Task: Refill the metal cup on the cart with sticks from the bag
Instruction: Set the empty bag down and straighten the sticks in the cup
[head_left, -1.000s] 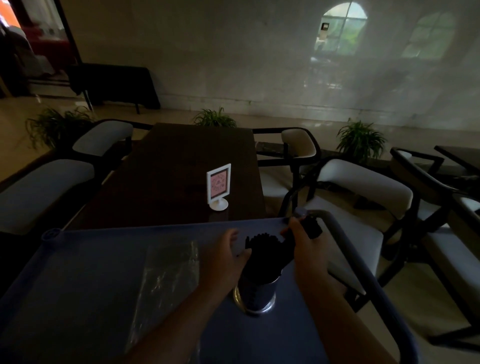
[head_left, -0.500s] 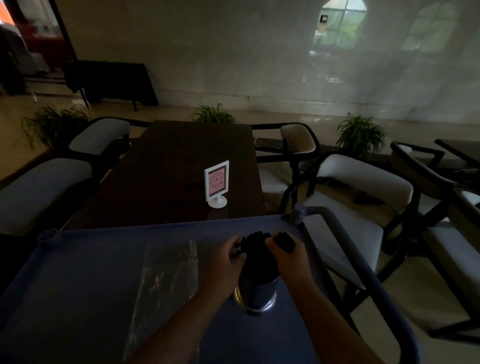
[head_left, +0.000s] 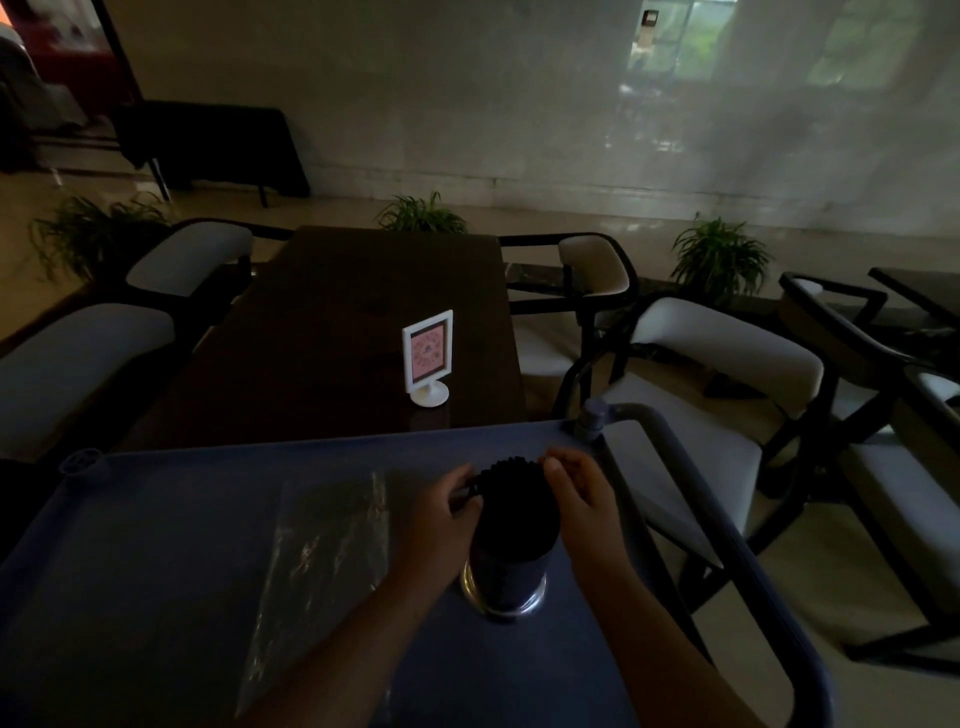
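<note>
Head view, sticks (head_left: 514, 499) in metal cup (head_left: 503, 590) (on cart (head_left: 156, 545)), left hand (head_left: 441, 512) and right hand (head_left: 584, 499) gripping opposite sides.

Single view, head-worn, wide-angle. It looks forward and down from above the near edge of the cart worktop (head_left: 156, 571).

Close range: both forearms enter from the bottom edge. The left hand (head_left: 441, 514) and right hand (head_left: 582, 499) sit low centre, against the sticks (head_left: 514, 499) in the metal cup (head_left: 501, 587).

Dark table (head_left: 337, 338) straight ahead at mid-distance. Far wall (head_left: 467, 104) spans the top of frame.

Lens bows the edges; the cart handle (head_left: 727, 545) curves at right.
</note>
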